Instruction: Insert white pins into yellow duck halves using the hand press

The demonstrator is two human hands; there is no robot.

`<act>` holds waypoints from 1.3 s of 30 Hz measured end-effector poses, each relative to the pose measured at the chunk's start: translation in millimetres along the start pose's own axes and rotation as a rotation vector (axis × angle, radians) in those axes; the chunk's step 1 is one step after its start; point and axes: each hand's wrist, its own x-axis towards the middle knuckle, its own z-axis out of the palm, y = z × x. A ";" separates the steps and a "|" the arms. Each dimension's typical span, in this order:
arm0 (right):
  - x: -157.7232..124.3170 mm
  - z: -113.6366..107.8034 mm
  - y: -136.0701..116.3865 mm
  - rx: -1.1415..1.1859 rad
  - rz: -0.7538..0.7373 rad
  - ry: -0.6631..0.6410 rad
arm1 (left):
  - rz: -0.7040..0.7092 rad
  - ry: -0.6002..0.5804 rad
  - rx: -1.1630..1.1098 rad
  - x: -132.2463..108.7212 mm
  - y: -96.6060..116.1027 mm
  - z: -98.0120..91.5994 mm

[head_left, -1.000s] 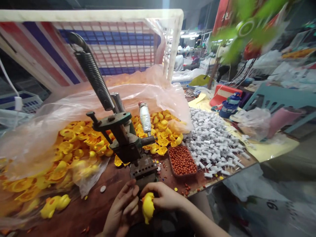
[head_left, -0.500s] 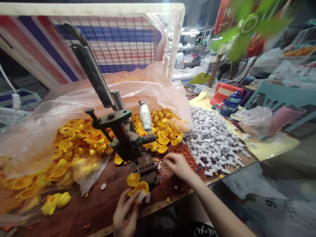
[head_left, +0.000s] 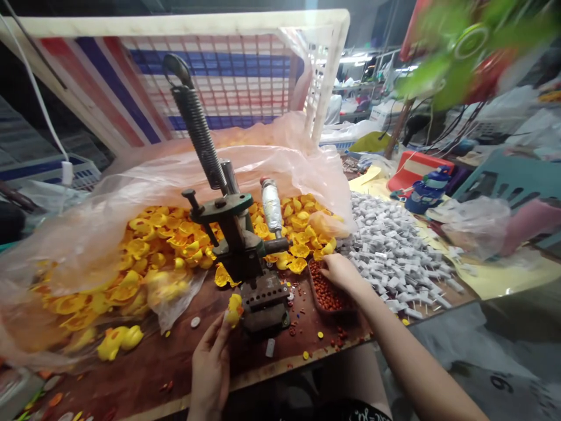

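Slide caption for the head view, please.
Left hand holds a yellow piece beside the press; right hand at the bead tray.

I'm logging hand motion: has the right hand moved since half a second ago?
Yes, the right hand moved rightward, away from the press, to the beads.

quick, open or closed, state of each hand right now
Left hand: closed, holding a yellow plastic piece.
Right hand: at the tray of red-brown beads; grip cannot be told.
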 end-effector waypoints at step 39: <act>-51.4 60.8 -127.5 0.787 -0.365 0.087 | 0.135 -0.248 0.278 24.1 -6.2 13.5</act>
